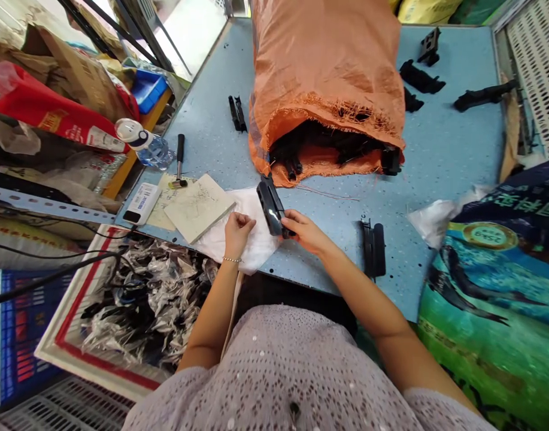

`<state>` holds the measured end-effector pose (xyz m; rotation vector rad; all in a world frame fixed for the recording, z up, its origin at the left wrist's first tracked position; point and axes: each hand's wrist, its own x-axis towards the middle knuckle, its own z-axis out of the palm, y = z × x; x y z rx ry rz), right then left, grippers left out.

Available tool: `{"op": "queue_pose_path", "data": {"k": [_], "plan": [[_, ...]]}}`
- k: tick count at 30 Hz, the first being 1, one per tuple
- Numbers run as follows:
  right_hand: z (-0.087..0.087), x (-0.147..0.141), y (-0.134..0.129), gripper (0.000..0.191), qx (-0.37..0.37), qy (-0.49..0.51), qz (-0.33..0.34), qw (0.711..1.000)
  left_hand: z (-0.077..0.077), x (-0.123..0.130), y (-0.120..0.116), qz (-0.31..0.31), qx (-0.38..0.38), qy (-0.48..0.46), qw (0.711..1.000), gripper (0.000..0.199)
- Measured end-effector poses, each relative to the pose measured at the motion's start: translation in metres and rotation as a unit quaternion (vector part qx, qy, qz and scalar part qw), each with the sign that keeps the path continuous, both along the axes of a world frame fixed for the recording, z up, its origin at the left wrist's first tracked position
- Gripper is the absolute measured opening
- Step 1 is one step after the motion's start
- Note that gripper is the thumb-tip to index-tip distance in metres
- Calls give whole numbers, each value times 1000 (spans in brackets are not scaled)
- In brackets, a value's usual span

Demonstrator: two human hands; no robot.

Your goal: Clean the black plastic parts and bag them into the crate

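My right hand (305, 230) grips the lower end of a long black plastic part (270, 206), tilted above the table with a shiny spot on its side. To the left of it, my left hand (239, 232) is closed in a pinch over a white cloth (260, 244); what its fingers hold, if anything, is too small to make out. Just beyond the part lies the mouth of an orange woven sack (328, 66), with several black parts inside. Another black part (373, 248) rests near the table edge, right of my right hand.
On the blue table (202, 120) lie a pale board (200, 206), a hammer (179, 158), a white box (142, 203) and several black parts. A water bottle (146, 143) stands at the left. Below is a crate (67, 311) of plastic-wrapped pieces; a green sack (494, 299) fills the right.
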<state>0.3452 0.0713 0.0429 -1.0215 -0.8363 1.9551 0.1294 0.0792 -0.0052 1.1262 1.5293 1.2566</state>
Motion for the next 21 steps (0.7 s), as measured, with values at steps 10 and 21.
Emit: {"op": "queue_pose_path", "data": {"k": [10,21], "plan": [[-25,-43,25,23,-116,99,6,988,23,-37,-9,33,41,-114,992,38],[-25,-64,27,19,-151,125,-5,981,23,-29,-12,2,42,-46,998,33]]}}
